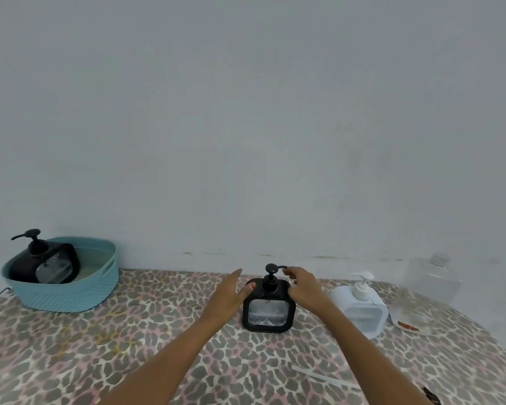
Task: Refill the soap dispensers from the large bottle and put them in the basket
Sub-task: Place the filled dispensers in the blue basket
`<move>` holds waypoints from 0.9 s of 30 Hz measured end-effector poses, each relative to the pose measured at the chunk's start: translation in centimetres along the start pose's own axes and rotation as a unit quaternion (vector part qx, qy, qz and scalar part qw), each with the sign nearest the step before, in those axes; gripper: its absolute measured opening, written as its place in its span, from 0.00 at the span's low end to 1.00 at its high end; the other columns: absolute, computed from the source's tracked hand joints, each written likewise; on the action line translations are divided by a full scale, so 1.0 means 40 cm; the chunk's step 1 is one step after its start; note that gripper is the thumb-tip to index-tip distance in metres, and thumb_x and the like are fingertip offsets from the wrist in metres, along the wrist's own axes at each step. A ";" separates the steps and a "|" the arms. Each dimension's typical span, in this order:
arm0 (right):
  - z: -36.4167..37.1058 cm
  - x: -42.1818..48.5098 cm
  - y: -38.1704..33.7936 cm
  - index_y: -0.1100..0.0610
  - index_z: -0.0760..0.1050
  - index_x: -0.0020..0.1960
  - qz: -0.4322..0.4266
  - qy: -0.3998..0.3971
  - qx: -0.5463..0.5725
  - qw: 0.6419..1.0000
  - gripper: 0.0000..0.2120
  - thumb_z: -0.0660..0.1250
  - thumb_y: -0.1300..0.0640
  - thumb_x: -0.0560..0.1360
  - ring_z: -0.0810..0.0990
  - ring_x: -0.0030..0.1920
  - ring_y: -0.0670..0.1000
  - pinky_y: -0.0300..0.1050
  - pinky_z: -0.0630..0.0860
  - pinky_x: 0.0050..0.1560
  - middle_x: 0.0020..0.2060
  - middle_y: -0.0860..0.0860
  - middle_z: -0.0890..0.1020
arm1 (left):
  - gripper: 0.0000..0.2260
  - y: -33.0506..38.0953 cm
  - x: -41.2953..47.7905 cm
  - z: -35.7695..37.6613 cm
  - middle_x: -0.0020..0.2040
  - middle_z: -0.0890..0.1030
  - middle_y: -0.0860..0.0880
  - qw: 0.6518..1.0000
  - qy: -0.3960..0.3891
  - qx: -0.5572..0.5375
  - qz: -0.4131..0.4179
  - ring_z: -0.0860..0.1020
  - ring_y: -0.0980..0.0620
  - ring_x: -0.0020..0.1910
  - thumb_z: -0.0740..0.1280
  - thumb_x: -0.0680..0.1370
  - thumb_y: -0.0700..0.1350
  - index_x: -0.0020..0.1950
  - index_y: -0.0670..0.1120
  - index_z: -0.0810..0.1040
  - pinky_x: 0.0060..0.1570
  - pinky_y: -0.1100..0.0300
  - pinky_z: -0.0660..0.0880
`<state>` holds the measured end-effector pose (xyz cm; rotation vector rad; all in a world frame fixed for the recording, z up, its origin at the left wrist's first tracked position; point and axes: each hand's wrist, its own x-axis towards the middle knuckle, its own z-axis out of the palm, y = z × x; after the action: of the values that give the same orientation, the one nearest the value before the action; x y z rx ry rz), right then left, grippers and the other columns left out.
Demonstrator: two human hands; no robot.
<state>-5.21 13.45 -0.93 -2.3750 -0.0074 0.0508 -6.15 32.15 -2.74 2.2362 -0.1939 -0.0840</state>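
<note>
Head view: leopard-print counter against a plain pale wall.

Black dispenser stands upright at ctr of the counter, clear window facing the camera w/ some liquid low inside. Its pump is on top, spout pointing right.

Left hand is at the dispenser's left side. Its fingers are straight and together, pointing up and away, holding nothing. The thumb rests on the dispenser's top-left shoulder.

Right hand comes in from the right, over the top-right shoulder. Its fingers are curled, tips right at the spout's end. Can't tell whether they pinch it or only touch; thumb is hidden.

White dispenser stands upright just right of the black one, behind the right wrist, pump on, apart from both hands.

Large bottle, clear and blurry, is further right by the wall. A clear wrapper w/ a red mark lies in front of it, beside the white dispenser.

Basket, teal, sits far left at the counter's back edge, well apart from the hands. A second black dispenser is inside it, leaning back, pump sticking above the rim.

Thin white tube lies flat on the counter near the front, under the right forearm.
</note>
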 end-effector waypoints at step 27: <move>-0.010 0.015 -0.024 0.60 0.68 0.67 -0.071 -0.034 -0.024 0.997 0.30 0.73 0.61 0.68 0.73 0.60 0.54 0.41 0.68 0.59 0.60 0.57 0.75 | 0.23 0.024 0.020 -0.053 0.62 0.77 0.45 0.998 0.017 0.015 0.067 0.74 0.49 0.61 0.70 0.73 0.43 0.66 0.43 0.70 0.58 0.61 0.69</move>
<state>-4.57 13.89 0.02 -2.4131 -0.2123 0.0632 -5.20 33.07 -0.65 2.2465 -0.3267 0.0300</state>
